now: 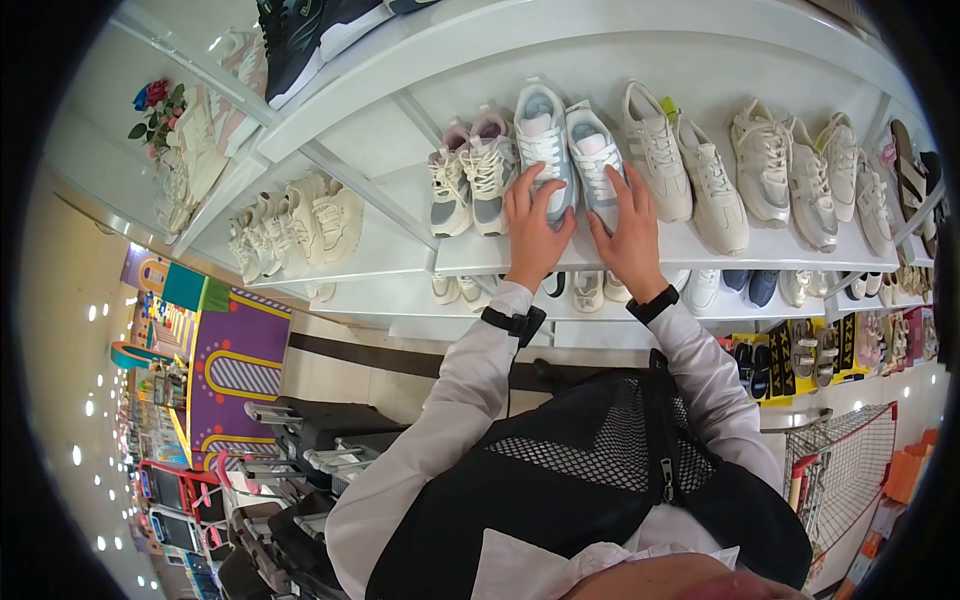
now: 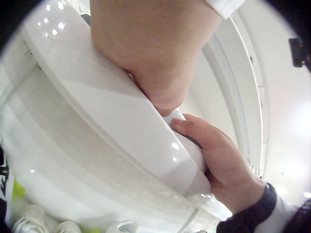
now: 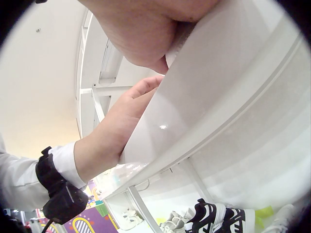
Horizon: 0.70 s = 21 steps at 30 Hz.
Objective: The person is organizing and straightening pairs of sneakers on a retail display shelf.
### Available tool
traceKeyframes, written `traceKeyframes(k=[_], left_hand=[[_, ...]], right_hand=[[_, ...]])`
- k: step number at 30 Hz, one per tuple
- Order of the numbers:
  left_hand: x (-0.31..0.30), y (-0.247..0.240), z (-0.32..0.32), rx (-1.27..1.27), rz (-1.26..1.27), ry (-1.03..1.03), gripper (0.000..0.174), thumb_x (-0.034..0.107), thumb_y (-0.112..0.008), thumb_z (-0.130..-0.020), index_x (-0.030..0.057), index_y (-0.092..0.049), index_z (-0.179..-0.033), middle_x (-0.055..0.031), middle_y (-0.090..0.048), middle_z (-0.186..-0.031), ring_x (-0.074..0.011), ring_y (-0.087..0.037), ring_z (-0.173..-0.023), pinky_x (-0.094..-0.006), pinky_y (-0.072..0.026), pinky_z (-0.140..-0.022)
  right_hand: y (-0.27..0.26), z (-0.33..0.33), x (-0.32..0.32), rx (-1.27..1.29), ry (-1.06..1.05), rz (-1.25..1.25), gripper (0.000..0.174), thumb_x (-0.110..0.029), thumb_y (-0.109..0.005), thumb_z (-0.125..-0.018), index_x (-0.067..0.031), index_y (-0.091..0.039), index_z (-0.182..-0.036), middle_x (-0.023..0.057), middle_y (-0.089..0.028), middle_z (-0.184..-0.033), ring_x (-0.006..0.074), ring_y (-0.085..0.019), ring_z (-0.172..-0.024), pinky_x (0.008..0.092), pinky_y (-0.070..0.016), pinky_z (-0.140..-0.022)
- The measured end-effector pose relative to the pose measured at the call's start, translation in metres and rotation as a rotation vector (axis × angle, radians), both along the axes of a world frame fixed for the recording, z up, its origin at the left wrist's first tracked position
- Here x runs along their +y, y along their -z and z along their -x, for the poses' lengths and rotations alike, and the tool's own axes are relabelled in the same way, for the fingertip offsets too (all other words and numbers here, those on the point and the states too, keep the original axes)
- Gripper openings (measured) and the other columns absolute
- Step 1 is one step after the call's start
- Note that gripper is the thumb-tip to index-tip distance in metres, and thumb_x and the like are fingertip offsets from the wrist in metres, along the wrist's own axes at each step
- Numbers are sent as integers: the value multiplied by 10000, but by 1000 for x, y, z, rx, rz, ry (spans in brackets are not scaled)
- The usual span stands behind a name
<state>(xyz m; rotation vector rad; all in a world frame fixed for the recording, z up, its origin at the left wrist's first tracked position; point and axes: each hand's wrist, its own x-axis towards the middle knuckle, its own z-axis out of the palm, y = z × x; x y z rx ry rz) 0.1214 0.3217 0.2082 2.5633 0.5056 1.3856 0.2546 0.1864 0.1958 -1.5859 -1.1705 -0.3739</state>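
Two white-and-pale-blue sneakers stand side by side on a white shelf, toes toward the person, in the head view. My left hand point(image 1: 536, 222) grips the front of the left sneaker point(image 1: 541, 140), fingers and thumb spread over its toe. Around the toe of the right sneaker point(image 1: 591, 148) are the thumb and fingers of my right hand point(image 1: 630, 225). In the left wrist view the shelf edge point(image 2: 112, 107) hides most of the shoes, and the right hand point(image 2: 226, 162) shows beyond it. The left hand point(image 3: 119, 126) appears across the shelf in the right wrist view.
Beige sneakers point(image 1: 655, 150) stand right of the pair, and white-and-grey ones point(image 1: 489, 175) left. More shoes line the shelves above and below. A shopping cart point(image 1: 850, 470) is at the lower right; dark folded seats or carts point(image 1: 340, 425) stand at the lower left.
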Motion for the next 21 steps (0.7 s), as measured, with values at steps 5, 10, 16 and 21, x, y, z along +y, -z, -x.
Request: traceKeyframes(k=[5,10,16,21], left_hand=[[0,-1,0,-7,1,5,480,63,-869,-844,135,-728,-1297,-124,-535,-1637,-431,-447,-1500,-552,-405,-1243],[0,1,-1,-5,4,1,484,57,-870,-841,136,-728,-1297,-121,-537,-1637,-428,-448,-1499,-549,-404,-1242],[0,0,0,-3,3,2,490,52,-872,-837,137,-727,-1297,-120,-537,-1635,-425,-451,-1496,-547,-405,-1240],[0,0,-1,-6,-3,2,492,49,-873,-835,139,-728,-1296,-120,-538,-1633,-422,-453,-1495,-544,-409,-1237]], right_hand=[[-1,0,0,1,2,1,820,-139,-862,-927,-71,-496,-1657,291,-470,-1670,513,-510,-1473,577,-437,-1238],[-1,0,-1,4,2,2,821,-136,-863,-920,-72,-502,-1654,291,-473,-1664,512,-511,-1471,575,-438,-1238],[-1,0,-1,4,5,9,821,-135,-863,-918,-74,-501,-1653,291,-474,-1660,514,-512,-1468,576,-442,-1235],[-2,1,-1,8,5,11,826,-137,-865,-917,-77,-498,-1655,289,-476,-1659,515,-509,-1472,576,-444,-1236]])
